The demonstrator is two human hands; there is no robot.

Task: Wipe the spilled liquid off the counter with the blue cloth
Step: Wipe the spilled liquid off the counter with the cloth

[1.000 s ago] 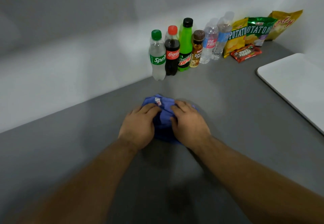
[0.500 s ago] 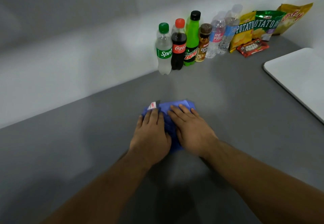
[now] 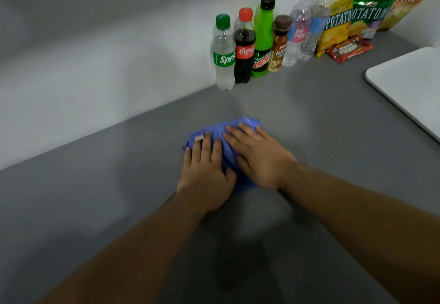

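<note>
**Figure: Both hands pressing the blue cloth flat on the counter**

We are looking down at the blue cloth [image 3: 214,129], which is lying on the grey counter [image 3: 95,196] in front of the Sprite bottle [image 3: 223,51], on the near side of it and apart from it. The cloth is showing as a soft, bunched pad of a bluish-violet colour, with a rounded far edge and folds running under the fingers. A small white tag [image 3: 198,138] is sitting at the cloth's corner on the far left, just beside the fingertips. The left hand [image 3: 204,175] is pressing down on the cloth's left half with fingers stretched out and nearly straight, gripping nothing. The right hand [image 3: 259,158] is lying across the right half in the same flat manner, its fingers reaching towards the Sprite bottle. The two hands are sitting side by side, with a strip of cloth showing between them.

Compared with one second ago, we are seeing the fingers straightened out, whereas then they were curled into the fabric. Half a second ago the far edge was looking straighter and the tag was standing clear beyond the fingertips. The cloth is staying in front of the Sprite bottle.
</note>
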